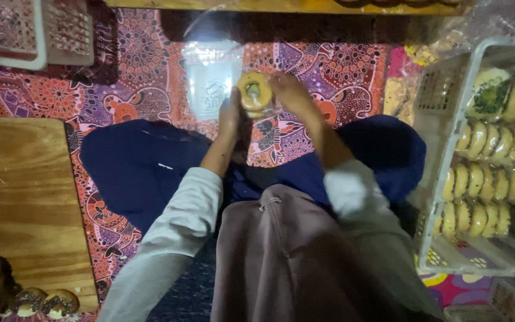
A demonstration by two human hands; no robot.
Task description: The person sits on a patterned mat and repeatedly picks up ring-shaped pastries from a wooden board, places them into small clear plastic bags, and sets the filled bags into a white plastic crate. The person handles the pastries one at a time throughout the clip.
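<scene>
We hold the round donut (254,93) pinched between our left hand (230,116) and right hand (291,92), just beside the clear plastic bag (211,77), so it seems the bagging step

A doughnut (254,93) is being held between both hands, bags (212,77) lying behind, a crate (442,95) right, a board (22,197) left.

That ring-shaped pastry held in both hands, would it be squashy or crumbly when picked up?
The doughnut probably is light and soft, since the left hand and right hand cradle it by the edges. Its topped face looks sticky, so likely easy to smear. Being round, it might roll if stood on edge.
</scene>
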